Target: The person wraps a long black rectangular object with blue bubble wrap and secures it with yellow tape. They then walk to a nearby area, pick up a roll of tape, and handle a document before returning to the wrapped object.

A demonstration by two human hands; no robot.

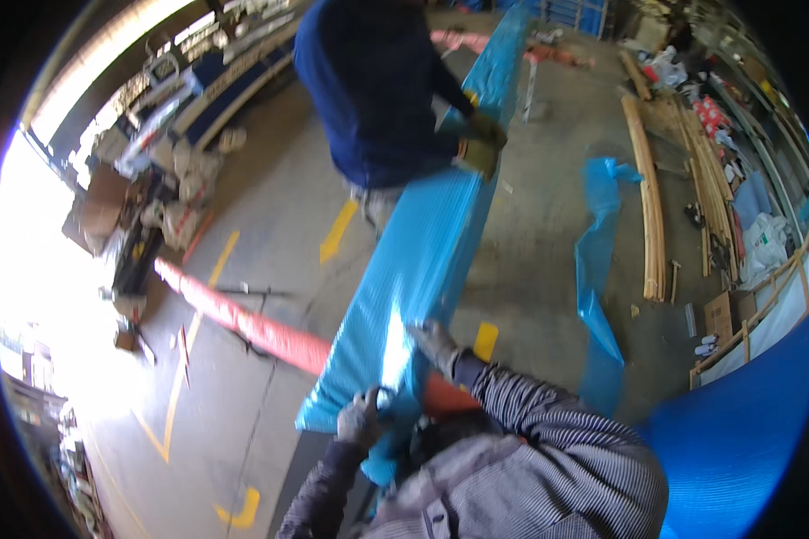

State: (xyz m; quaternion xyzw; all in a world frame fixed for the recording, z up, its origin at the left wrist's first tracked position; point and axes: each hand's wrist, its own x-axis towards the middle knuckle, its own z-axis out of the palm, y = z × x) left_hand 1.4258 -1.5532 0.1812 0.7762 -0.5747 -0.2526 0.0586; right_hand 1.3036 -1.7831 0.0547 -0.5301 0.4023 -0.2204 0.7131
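Beneath the right hand (437,347) and beside the left hand (360,420), could tear or crease blue film (427,242) by pulling unevenly; cannot tell fingers spread from pinching.

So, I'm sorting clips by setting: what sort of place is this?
Probably a warehouse or workshop, going by the yellow markings on the grey floor, the wooden strips and the long blue-wrapped bundle.

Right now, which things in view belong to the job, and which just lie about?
Apparently in use:
blue-wrapped bundle, with left hand and right hand at its near end
pink bar beneath it

Apparently lying about:
loose blue film strip
timber lengths
cardboard box
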